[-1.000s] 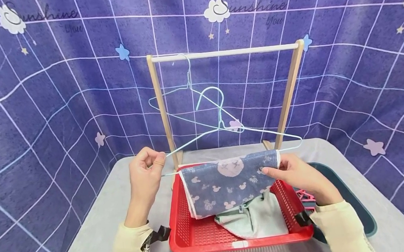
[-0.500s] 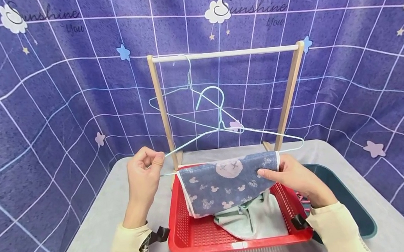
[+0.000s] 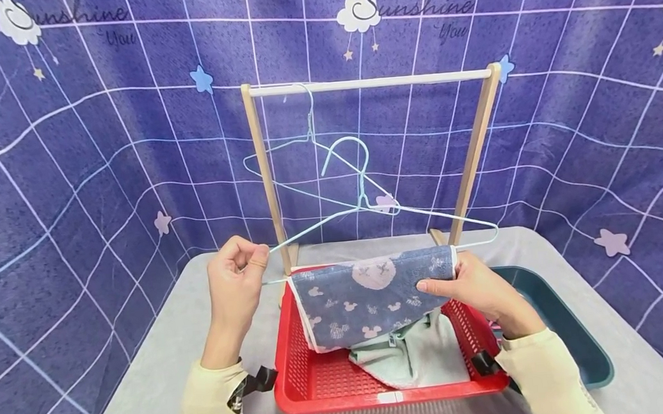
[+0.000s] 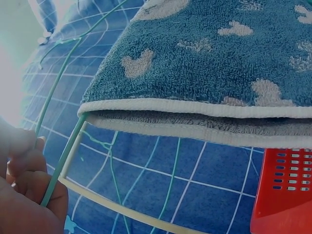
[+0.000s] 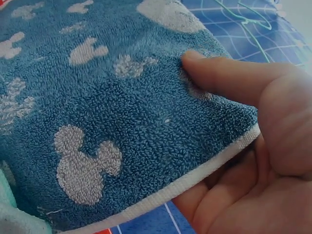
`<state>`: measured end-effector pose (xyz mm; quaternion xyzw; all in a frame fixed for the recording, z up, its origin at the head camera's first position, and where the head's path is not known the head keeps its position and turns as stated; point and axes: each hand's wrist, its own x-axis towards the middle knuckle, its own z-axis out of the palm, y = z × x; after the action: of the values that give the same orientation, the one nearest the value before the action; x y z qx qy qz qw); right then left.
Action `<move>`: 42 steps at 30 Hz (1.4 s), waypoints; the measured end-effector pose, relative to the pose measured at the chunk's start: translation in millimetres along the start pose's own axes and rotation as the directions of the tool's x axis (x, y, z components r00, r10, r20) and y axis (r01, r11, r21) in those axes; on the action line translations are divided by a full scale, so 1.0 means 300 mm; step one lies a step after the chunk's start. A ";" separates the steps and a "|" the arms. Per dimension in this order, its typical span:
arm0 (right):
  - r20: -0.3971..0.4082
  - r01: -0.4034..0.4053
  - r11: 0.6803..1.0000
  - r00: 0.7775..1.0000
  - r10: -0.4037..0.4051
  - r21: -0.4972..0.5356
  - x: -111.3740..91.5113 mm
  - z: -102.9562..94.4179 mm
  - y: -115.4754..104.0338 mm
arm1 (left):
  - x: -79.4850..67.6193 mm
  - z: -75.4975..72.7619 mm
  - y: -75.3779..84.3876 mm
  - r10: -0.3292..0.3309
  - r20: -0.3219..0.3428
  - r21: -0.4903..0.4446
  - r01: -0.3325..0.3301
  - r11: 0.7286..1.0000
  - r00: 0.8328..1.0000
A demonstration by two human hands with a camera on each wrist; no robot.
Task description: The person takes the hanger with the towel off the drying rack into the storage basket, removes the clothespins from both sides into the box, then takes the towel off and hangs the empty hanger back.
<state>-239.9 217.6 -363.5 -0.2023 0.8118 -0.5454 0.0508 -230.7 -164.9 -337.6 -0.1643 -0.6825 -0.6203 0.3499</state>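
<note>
My left hand (image 3: pixel 236 287) pinches the left end of a pale blue-green wire hanger (image 3: pixel 362 189), its hook upright. Folded over the hanger's lower bar is a blue terry towel (image 3: pixel 367 304) with pinkish-white mouse-head shapes and a white hem. In the left wrist view, the bar enters between the two layers of the towel (image 4: pixel 195 73). My right hand (image 3: pixel 484 289) holds the towel near its right edge. The right wrist view shows that thumb (image 5: pixel 234 78) on the front and the fingers behind the cloth. The hanger's right corner sticks out past the towel.
A red basket (image 3: pixel 391 397) stands below, with a pale mint cloth (image 3: pixel 434 354) inside. At right is a dark green tray (image 3: pixel 576 324), partly hidden by my right arm. Behind, a wooden rack with a white rail (image 3: pixel 392 81) carries another hanger (image 3: pixel 310 115) on its left side.
The towel has shifted slightly left along the hanger, with my right hand moving along with it. My left hand keeps its pinch on the hanger.
</note>
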 end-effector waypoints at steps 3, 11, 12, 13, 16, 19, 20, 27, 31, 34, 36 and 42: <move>0.000 0.010 1.000 1.000 -0.010 -0.015 0.005 0.001 0.004 | 0.002 -0.002 -0.003 0.005 -0.002 0.009 -0.005 1.000 1.000; -0.001 0.067 0.996 0.998 -0.068 -0.058 0.015 0.009 0.011 | 0.007 -0.003 0.004 0.001 -0.014 -0.002 -0.001 1.000 1.000; 0.001 0.074 0.995 0.997 -0.074 -0.060 0.015 0.010 0.011 | 0.008 -0.003 0.005 -0.001 -0.016 -0.006 0.001 1.000 1.000; 0.005 0.077 0.995 0.997 -0.077 -0.062 0.016 0.011 0.011 | 0.008 -0.002 0.006 -0.003 -0.018 -0.011 0.003 1.000 1.000; 0.023 0.082 0.995 0.996 -0.081 -0.057 0.017 0.013 0.010 | 0.008 -0.003 0.003 0.001 -0.022 -0.010 -0.001 1.000 1.000; 0.038 0.088 0.994 0.996 -0.086 -0.059 0.019 0.014 0.008 | 0.010 -0.003 0.003 0.012 -0.024 -0.001 -0.012 1.000 1.000; 0.041 0.091 0.994 0.995 -0.089 -0.057 0.019 0.014 0.008 | 0.010 -0.003 0.004 0.015 -0.025 0.000 -0.015 1.000 1.000; 0.049 0.173 0.972 0.985 -0.167 -0.159 0.027 0.018 0.019 | 0.011 -0.001 0.004 0.012 -0.035 -0.008 -0.013 1.000 0.999; 0.056 0.192 0.967 0.981 -0.185 -0.170 0.025 0.019 0.029 | 0.009 0.001 0.000 0.012 -0.037 -0.003 -0.012 1.000 0.999; 0.057 0.188 0.963 0.982 -0.180 -0.194 0.021 0.017 0.034 | 0.008 0.003 -0.002 0.015 -0.044 -0.004 -0.015 1.000 0.999; 0.058 0.177 0.961 0.984 -0.168 -0.212 0.017 0.017 0.035 | 0.007 0.004 -0.005 0.019 -0.048 -0.008 -0.019 1.000 0.999; 0.043 0.163 0.936 0.987 -0.158 -0.311 0.003 0.023 0.031 | 0.005 0.005 -0.007 0.027 -0.062 -0.025 -0.028 0.999 0.998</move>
<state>-241.1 214.3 -374.6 -0.2781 0.8684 -0.4101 -0.0194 -233.6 -164.1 -338.2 -0.1589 -0.6610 -0.6288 0.3772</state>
